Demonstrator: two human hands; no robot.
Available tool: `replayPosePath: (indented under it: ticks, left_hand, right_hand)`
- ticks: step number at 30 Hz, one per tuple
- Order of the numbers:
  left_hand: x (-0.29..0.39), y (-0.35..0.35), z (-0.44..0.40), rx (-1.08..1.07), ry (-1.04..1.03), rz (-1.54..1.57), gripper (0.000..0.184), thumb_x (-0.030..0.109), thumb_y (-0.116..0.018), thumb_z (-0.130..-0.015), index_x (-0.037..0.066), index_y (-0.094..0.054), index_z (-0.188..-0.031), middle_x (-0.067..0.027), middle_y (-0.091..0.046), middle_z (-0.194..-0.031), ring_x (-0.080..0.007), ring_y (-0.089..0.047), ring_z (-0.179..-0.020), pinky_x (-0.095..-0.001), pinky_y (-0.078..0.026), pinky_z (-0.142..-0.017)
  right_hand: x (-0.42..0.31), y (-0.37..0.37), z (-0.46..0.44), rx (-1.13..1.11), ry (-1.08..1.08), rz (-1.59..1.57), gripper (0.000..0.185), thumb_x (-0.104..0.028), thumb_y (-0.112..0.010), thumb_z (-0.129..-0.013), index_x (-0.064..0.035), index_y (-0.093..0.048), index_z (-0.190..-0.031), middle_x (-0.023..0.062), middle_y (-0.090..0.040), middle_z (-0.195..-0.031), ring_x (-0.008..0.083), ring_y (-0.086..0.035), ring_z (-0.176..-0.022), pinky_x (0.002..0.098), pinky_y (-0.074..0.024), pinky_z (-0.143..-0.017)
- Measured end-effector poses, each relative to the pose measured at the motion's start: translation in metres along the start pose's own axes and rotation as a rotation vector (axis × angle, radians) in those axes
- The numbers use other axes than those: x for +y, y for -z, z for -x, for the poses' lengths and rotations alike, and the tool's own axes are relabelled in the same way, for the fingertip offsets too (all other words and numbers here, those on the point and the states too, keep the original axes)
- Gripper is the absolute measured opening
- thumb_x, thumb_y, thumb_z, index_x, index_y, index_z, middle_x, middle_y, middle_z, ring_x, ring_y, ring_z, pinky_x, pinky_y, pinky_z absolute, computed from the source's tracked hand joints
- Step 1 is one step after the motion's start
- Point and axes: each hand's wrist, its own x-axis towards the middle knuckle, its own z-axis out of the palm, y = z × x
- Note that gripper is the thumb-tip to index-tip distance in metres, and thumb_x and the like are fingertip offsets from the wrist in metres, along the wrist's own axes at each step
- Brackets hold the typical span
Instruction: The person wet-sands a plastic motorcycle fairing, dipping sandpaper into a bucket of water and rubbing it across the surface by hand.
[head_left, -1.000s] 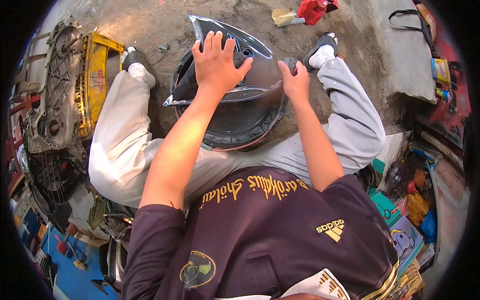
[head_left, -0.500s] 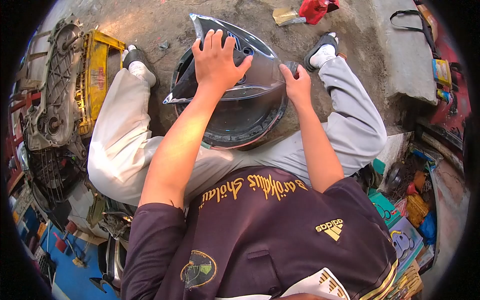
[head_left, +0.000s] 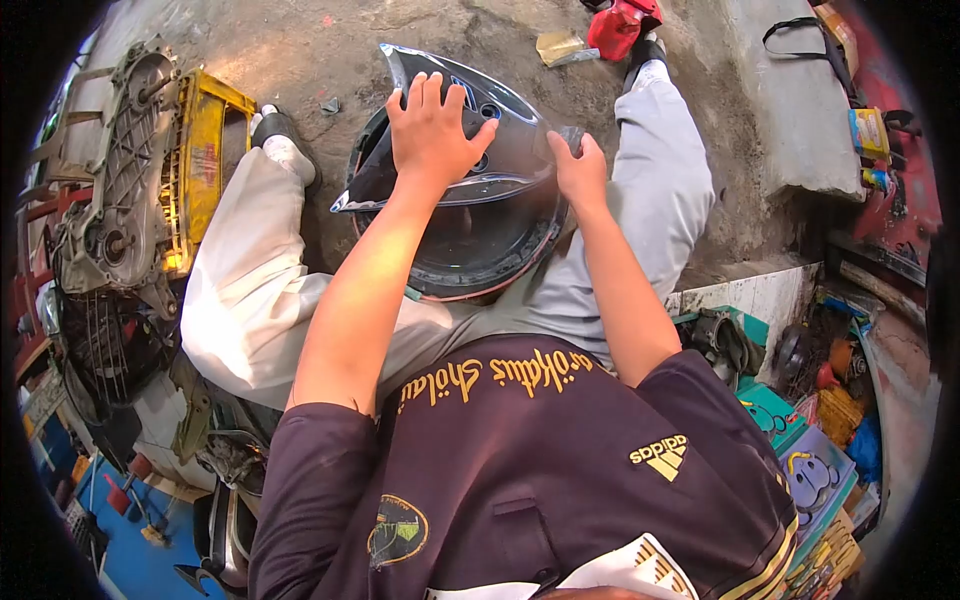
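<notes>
A glossy dark motorcycle body panel [head_left: 520, 145] with a chrome-like edge lies across a round black basin [head_left: 470, 280]. Wet-looking dark contents show inside the basin. My left hand [head_left: 432, 135] rests flat on the panel, fingers stretched out and thumb apart. At the panel's right tip, my right hand [head_left: 582, 172] is closed, thumb against fingers, around a small dark grey sheet [head_left: 571, 136] that could be sandpaper. My right palm and most of those fingers are hidden from view.
Left of me stand a yellow crate [head_left: 205, 150] and a metal engine casing [head_left: 125, 200]. A red plastic bag [head_left: 622, 28] lies ahead beside my right foot. A concrete ledge [head_left: 790, 110] runs along the right, with cluttered tools and parts [head_left: 810, 440] nearer me.
My right leg has stretched forward, its foot now by the red bag. The panel and my right hand have shifted slightly; my left hand stays on the panel.
</notes>
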Motion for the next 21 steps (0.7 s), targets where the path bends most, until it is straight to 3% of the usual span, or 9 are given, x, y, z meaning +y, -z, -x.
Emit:
replayPosePath:
  ticks: [12,14,15,17,20,21]
  left_hand:
    - [0.000,-0.002,-0.001,0.039,0.005,0.010,0.059,0.059,-0.078,-0.087,0.012,-0.070,-0.121,-0.0155,-0.065,-0.143,-0.0327,-0.055,-0.142,-0.0558,-0.034,-0.116]
    - [0.001,-0.001,-0.001,0.023,0.007,0.008,0.058,0.059,-0.078,-0.088,0.012,-0.070,-0.121,-0.0156,-0.065,-0.143,-0.0328,-0.055,-0.142,-0.0548,-0.034,-0.117]
    - [0.001,-0.002,0.000,0.027,0.008,0.003,0.058,0.059,-0.078,-0.088,0.012,-0.070,-0.121,-0.0156,-0.065,-0.143,-0.0328,-0.055,-0.142,-0.0548,-0.034,-0.117]
    - [0.000,-0.001,-0.001,0.020,0.007,0.017,0.057,0.058,-0.077,-0.088,0.012,-0.070,-0.121,-0.0157,-0.065,-0.143,-0.0332,-0.055,-0.142,-0.0544,-0.033,-0.117]
    - [-0.001,-0.002,0.000,-0.015,0.015,0.044,0.060,0.059,-0.075,-0.090,0.009,-0.070,-0.123,-0.0177,-0.061,-0.146,-0.0344,-0.051,-0.146,-0.0575,-0.032,-0.119]
    - [-0.001,-0.001,0.000,-0.020,0.017,0.044,0.060,0.059,-0.075,-0.090,0.009,-0.070,-0.123,-0.0185,-0.061,-0.146,-0.0351,-0.051,-0.146,-0.0575,-0.032,-0.118]
  right_hand:
    - [-0.013,-0.005,0.018,0.022,0.075,0.144,0.059,-0.049,-0.085,-0.090,0.0040,-0.060,-0.094,0.0198,-0.059,-0.101,0.0367,-0.059,-0.092,0.0467,-0.0493,-0.085]
    - [-0.007,-0.005,0.024,0.094,0.251,0.165,0.054,-0.047,-0.085,-0.091,0.0023,-0.064,-0.092,0.0143,-0.058,-0.094,0.0271,-0.055,-0.087,0.0413,-0.0471,-0.079]
    - [-0.008,-0.003,0.022,0.093,0.256,0.160,0.054,-0.047,-0.085,-0.091,0.0023,-0.064,-0.092,0.0143,-0.058,-0.094,0.0271,-0.055,-0.087,0.0413,-0.0471,-0.079]
    - [-0.013,0.001,0.013,-0.001,0.135,0.085,0.055,-0.047,-0.086,-0.089,0.0039,-0.066,-0.096,0.0207,-0.060,-0.104,0.0365,-0.061,-0.092,0.0452,-0.0517,-0.087]
    - [-0.008,-0.002,0.001,-0.020,0.091,0.046,0.055,-0.047,-0.085,-0.090,0.0037,-0.066,-0.093,0.0213,-0.061,-0.105,0.0366,-0.062,-0.092,0.0467,-0.0521,-0.085]
    - [-0.008,-0.003,0.001,-0.060,0.018,0.077,0.057,-0.048,-0.085,-0.091,0.0047,-0.068,-0.103,0.0236,-0.061,-0.113,0.0387,-0.063,-0.101,0.0470,-0.0519,-0.093]
